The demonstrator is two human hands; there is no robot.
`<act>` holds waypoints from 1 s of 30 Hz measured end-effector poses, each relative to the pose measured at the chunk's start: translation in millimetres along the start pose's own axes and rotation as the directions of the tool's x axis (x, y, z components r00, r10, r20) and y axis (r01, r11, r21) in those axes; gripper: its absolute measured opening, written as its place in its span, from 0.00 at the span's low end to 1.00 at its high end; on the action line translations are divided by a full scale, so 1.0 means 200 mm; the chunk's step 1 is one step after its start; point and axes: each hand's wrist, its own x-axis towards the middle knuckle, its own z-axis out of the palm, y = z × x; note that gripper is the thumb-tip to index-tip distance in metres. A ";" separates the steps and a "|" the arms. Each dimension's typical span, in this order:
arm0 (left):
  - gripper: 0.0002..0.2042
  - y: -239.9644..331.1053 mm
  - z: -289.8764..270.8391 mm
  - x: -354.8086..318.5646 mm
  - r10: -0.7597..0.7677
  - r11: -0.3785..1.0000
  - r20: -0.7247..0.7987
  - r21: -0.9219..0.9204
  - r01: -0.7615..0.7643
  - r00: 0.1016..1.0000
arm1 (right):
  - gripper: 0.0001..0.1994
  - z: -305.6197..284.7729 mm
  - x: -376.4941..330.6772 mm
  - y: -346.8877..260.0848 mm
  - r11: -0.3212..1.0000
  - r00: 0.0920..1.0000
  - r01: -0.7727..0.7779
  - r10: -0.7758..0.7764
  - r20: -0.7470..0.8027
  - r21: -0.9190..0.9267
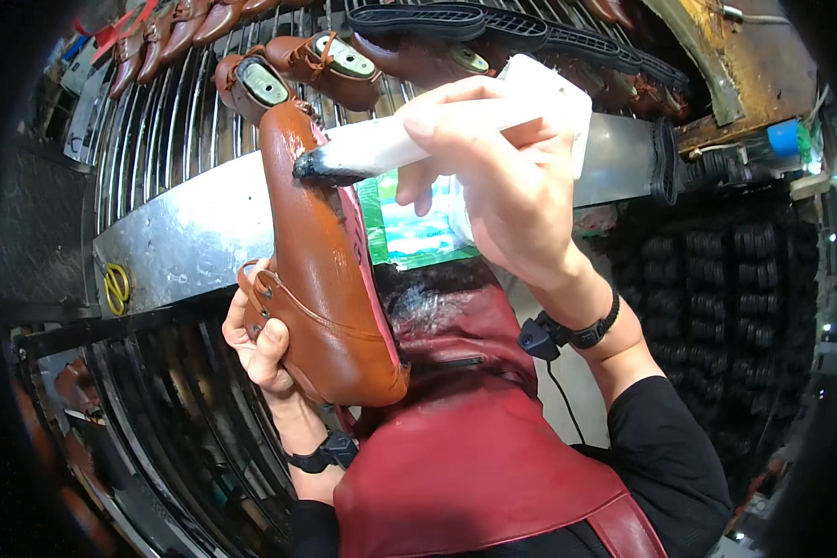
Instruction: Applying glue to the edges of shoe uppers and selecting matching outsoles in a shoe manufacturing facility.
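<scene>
My left hand (259, 342) grips a brown leather shoe upper (321, 270) by its laced side, thumb on the leather. The shoe is tilted with its heel toward me and its toe away, and its pinkish edge faces right. My right hand (502, 167) is closed round a white-handled brush (367, 149). Its dark, wet-looking tip touches the edge near the shoe's toe, where the leather shines. A white, flat piece (563, 88) shows behind my right fingers; I cannot tell whether it belongs to the brush.
A metal-topped ledge (195, 223) runs across in front of me, with a green-edged sheet (418, 228) on it. Beyond, brown shoes (330, 65) and black soles (456, 23) lie on a rod rack. Yellow-handled scissors (116, 288) hang at left; dark stacked soles (716, 298) stand at right.
</scene>
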 end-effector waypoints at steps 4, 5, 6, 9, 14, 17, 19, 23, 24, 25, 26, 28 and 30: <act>0.33 0.00 -0.05 0.02 -0.015 1.000 -0.008 -0.027 0.014 1.000 | 0.04 0.04 -0.05 -0.03 0.992 0.999 -0.017 0.023 0.042 -0.121; 0.33 0.01 -0.07 0.02 -0.016 0.999 0.003 -0.031 0.016 1.000 | 0.05 0.04 -0.07 -0.04 0.989 0.995 -0.088 0.093 0.036 -0.116; 0.33 0.00 -0.09 0.02 -0.020 0.999 -0.006 -0.029 0.020 1.000 | 0.05 0.04 -0.10 -0.03 0.989 0.994 -0.098 0.103 0.038 -0.114; 0.32 -0.01 -0.15 0.02 -0.036 0.998 -0.069 -0.046 0.033 0.997 | 0.06 0.00 -0.18 0.05 0.905 0.963 0.179 -0.080 0.259 -0.385; 0.30 -0.03 -0.14 0.11 -0.061 0.996 -0.101 -0.078 0.053 0.993 | 0.07 -0.02 -0.27 0.03 0.936 0.940 -0.338 0.331 -0.087 -0.101; 0.30 0.00 -0.06 0.19 -0.081 0.996 -0.107 -0.036 0.077 0.991 | 0.08 0.06 -0.20 0.28 0.923 0.923 -0.276 0.332 -0.194 0.268; 0.28 0.03 -0.02 0.35 -0.031 0.999 -0.135 0.030 0.036 0.990 | 0.10 0.03 -0.25 0.42 0.869 0.876 -0.378 0.447 -0.181 0.319; 0.17 0.18 -0.10 0.87 0.157 0.916 -0.287 0.399 -0.031 0.945 | 0.10 -0.07 -0.25 0.43 0.924 0.878 -0.228 0.331 -0.345 0.306; 0.15 0.24 -0.21 1.03 0.200 0.874 -0.297 0.484 -0.033 0.934 | 0.10 -0.08 -0.24 0.39 0.933 0.879 -0.194 0.303 -0.367 0.303; 0.13 0.27 -0.27 1.21 0.267 0.756 -0.244 0.653 -0.045 0.933 | 0.10 -0.10 -0.23 0.37 0.937 0.873 -0.205 0.306 -0.379 0.284; 0.15 0.28 -0.42 1.41 0.325 0.528 -0.133 0.847 -0.063 0.936 | 0.10 -0.11 -0.23 0.35 0.941 0.870 -0.215 0.307 -0.387 0.262; 0.30 0.24 -0.43 1.71 0.321 -0.027 -0.176 0.981 0.194 0.931 | 0.11 -0.13 -0.21 0.35 0.942 0.871 -0.219 0.307 -0.384 0.256; 0.28 0.17 -0.49 1.89 0.259 -0.253 -0.351 0.875 0.414 0.900 | 0.11 -0.10 -0.22 0.36 0.934 0.884 -0.239 0.322 -0.340 0.265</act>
